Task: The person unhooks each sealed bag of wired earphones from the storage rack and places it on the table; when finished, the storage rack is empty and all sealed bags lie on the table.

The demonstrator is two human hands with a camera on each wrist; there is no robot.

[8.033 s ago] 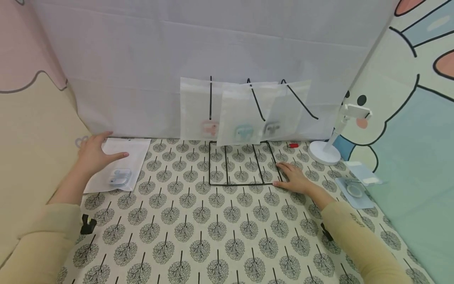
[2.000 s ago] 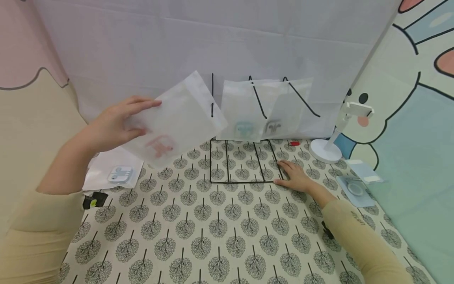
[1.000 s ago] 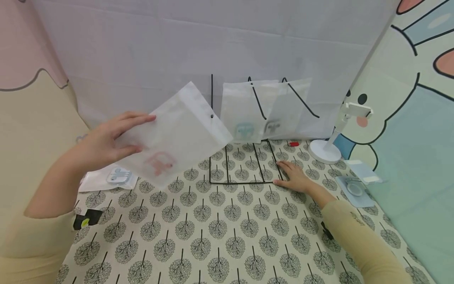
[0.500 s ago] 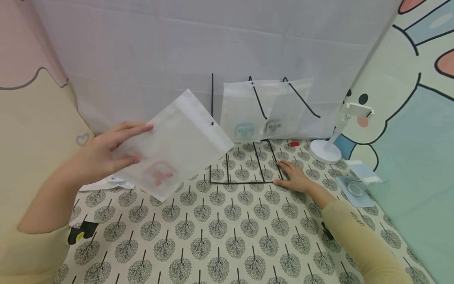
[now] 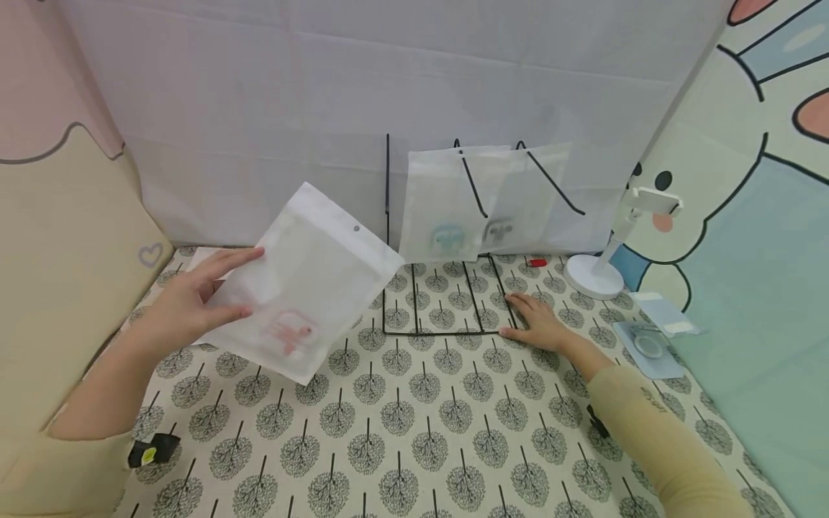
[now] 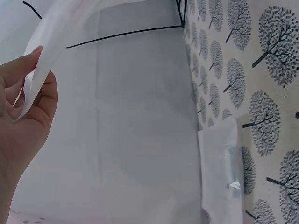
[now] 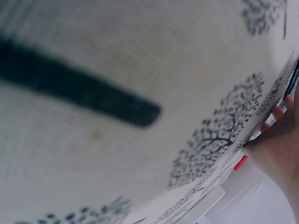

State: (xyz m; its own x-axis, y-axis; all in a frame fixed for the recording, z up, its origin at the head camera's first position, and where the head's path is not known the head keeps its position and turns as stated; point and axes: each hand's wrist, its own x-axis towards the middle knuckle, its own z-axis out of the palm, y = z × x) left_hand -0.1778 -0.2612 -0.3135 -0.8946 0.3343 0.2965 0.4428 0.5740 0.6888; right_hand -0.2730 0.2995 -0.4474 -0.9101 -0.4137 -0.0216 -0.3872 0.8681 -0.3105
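My left hand (image 5: 188,298) pinches the side edge of a frosted white zip bag (image 5: 311,266) with pink earphones (image 5: 289,331) showing through. The bag is tilted in the air, its punched hole to the left of the tip of the rack's left hook (image 5: 388,176). My right hand (image 5: 534,324) rests at the right front corner of the black wire rack (image 5: 447,334), fingers along its side wire. On the other hooks hang a bag with teal earphones (image 5: 448,237) and a bag with black earphones (image 5: 497,231). The left wrist view shows another bag (image 6: 219,158) lying on the table.
A white phone stand (image 5: 594,279) is at the back right, with a small red item (image 5: 537,263) to its left. Nearer the right edge lies a pale grey-blue object (image 5: 648,349) with a clear flap. White cloth (image 5: 259,144) forms the back wall.
Eight seconds ago the pink earphones' bag hung on the left hook. My left hand has drawn it forward off that hook, then left and down. My right hand has stayed at the rack.
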